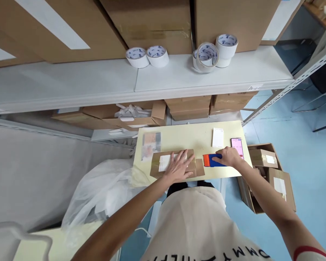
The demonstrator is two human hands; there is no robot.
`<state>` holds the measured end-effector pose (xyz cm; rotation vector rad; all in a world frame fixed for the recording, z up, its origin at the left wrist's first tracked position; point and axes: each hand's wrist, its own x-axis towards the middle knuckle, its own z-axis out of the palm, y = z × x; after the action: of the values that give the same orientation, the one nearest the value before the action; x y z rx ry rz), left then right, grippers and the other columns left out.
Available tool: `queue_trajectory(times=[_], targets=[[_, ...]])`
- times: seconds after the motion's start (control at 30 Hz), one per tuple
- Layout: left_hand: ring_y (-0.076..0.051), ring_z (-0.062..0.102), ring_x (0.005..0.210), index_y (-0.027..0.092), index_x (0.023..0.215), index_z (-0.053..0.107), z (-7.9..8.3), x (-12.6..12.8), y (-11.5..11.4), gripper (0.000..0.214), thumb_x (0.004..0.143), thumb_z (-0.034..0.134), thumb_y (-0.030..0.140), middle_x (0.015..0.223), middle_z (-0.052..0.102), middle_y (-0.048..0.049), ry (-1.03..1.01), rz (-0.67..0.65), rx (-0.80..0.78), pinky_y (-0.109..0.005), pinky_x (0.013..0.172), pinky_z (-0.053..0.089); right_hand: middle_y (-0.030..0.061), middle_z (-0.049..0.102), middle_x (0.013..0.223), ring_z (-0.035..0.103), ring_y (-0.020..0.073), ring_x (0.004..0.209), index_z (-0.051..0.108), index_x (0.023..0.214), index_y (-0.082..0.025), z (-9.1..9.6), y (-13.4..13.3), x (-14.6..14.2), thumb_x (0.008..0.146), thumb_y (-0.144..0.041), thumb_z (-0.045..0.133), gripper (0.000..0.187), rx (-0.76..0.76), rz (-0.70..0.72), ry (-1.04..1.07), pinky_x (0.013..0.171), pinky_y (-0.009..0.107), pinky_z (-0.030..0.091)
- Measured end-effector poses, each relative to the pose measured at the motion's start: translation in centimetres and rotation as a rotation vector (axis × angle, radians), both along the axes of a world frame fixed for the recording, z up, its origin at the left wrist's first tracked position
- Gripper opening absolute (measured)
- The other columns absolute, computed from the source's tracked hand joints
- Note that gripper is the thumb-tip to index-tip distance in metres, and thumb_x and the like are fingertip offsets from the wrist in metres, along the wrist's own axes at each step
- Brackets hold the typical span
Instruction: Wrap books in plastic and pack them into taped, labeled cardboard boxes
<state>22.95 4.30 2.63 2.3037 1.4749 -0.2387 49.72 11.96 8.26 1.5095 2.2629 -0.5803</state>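
Note:
A small cardboard box (155, 164) with a white label lies at the front of the pale yellow table (184, 136). My left hand (178, 166) rests flat across it, fingers spread. One brown flap (200, 167) sticks out from the box's right end. Just right of that flap, my right hand (228, 157) is closed around a blue and orange tape dispenser (214, 160), its orange end facing the box. A phone (237, 146) with a lit screen lies beside my right hand, and a white stack of labels or cards (217, 137) is farther back.
A plastic bag with printed papers (151, 145) lies at the table's left. Tape rolls (157, 56) and large cartons (157, 25) stand on the shelf (97, 81) above. An open carton of small boxes (246, 194) sits on the floor at right; clear plastic sheeting (105, 188) bunches at left.

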Motion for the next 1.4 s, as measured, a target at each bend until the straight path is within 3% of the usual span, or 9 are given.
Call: queue_trajectory(times=[0.37,0.53,0.67,0.77,0.83,0.93,1.03,1.23,1.4], targets=[[-0.04,0.011,0.149,0.035,0.155,0.016,0.0,0.7,-3.4,0.091,0.08,0.067,0.047,0.163,0.017,-0.0114,0.012,0.031,0.021,-0.067,0.116,0.005,0.0098,0.076,0.096,0.071,0.0291,0.091,0.076,0.105,-0.028,-1.7,-0.6,-0.4,0.089,-0.061,0.05,0.044,-0.094,-0.01,0.004,0.069,0.033,0.05],[-0.038,0.011,0.15,0.037,0.155,0.009,0.1,0.5,-1.9,0.105,0.074,0.075,0.033,0.164,0.017,-0.0106,0.027,-0.006,-0.011,-0.066,0.116,0.007,0.0102,0.076,0.095,0.07,0.0291,0.089,0.076,0.101,-0.027,-2.4,-0.1,-0.9,0.09,-0.062,0.047,0.047,-0.118,-0.066,-0.014,0.068,0.033,0.05],[-0.042,0.012,0.148,0.039,0.154,0.016,0.7,1.0,-0.7,0.101,0.072,0.074,0.024,0.164,0.015,-0.0107,0.031,-0.013,-0.045,-0.07,0.111,0.012,0.0124,0.075,0.094,0.07,0.0295,0.088,0.077,0.097,-0.023,-2.1,1.2,-1.4,0.087,-0.069,0.045,0.057,-0.182,-0.096,-0.024,0.07,0.035,0.051],[-0.044,0.021,0.145,0.029,0.151,0.028,1.0,2.2,0.3,0.094,0.069,0.075,0.025,0.159,0.026,-0.0154,0.052,0.013,-0.061,-0.067,0.112,0.017,0.0135,0.075,0.094,0.071,0.0301,0.089,0.076,0.098,-0.02,-1.2,2.1,-2.0,0.086,-0.07,0.045,0.06,-0.191,-0.093,-0.04,0.072,0.035,0.051],[-0.042,0.022,0.144,0.021,0.147,0.035,0.9,2.9,1.1,0.088,0.068,0.073,0.029,0.157,0.03,-0.017,0.035,-0.061,-0.059,-0.063,0.115,0.015,0.0145,0.075,0.094,0.07,0.0312,0.091,0.076,0.099,-0.019,-0.4,2.6,-2.6,0.086,-0.069,0.047,0.059,-0.184,-0.057,-0.077,0.074,0.036,0.051],[-0.038,0.016,0.147,0.017,0.145,0.038,0.7,3.3,1.8,0.08,0.071,0.066,0.03,0.158,0.028,-0.0168,-0.017,-0.145,-0.058,-0.06,0.116,0.01,0.0166,0.074,0.099,0.07,0.032,0.097,0.073,0.105,-0.017,0.7,3.0,-4.0,0.086,-0.064,0.052,0.055,-0.186,-0.013,-0.142,0.079,0.037,0.051],[-0.037,0.019,0.147,0.018,0.144,0.039,0.7,3.3,1.7,0.075,0.073,0.06,0.029,0.157,0.031,-0.0164,-0.019,-0.11,-0.07,-0.061,0.115,0.012,0.0184,0.073,0.106,0.069,0.0309,0.101,0.07,0.112,-0.016,1.3,2.8,-6.2,0.088,-0.052,0.055,0.046,-0.198,-0.047,-0.179,0.081,0.036,0.051],[-0.039,0.022,0.143,0.015,0.14,0.045,1.2,5.0,1.2,0.07,0.073,0.061,0.026,0.147,0.044,-0.0191,0.044,-0.037,-0.081,-0.063,0.11,0.019,0.0198,0.074,0.104,0.071,0.0303,0.099,0.074,0.101,-0.013,1.4,1.9,-11.3,0.083,-0.019,0.062,0.023,-0.205,-0.011,-0.206,0.077,0.037,0.056],[-0.04,0.025,0.139,0.02,0.136,0.052,0.9,5.8,1.5,0.063,0.074,0.062,0.028,0.138,0.053,-0.0176,0.063,-0.03,-0.056,-0.061,0.103,0.027,0.0194,0.074,0.101,0.072,0.029,0.096,0.074,0.098,-0.012,1.3,1.5,-12.2,0.084,-0.011,0.057,0.022,-0.176,0.013,-0.192,0.074,0.036,0.057]])
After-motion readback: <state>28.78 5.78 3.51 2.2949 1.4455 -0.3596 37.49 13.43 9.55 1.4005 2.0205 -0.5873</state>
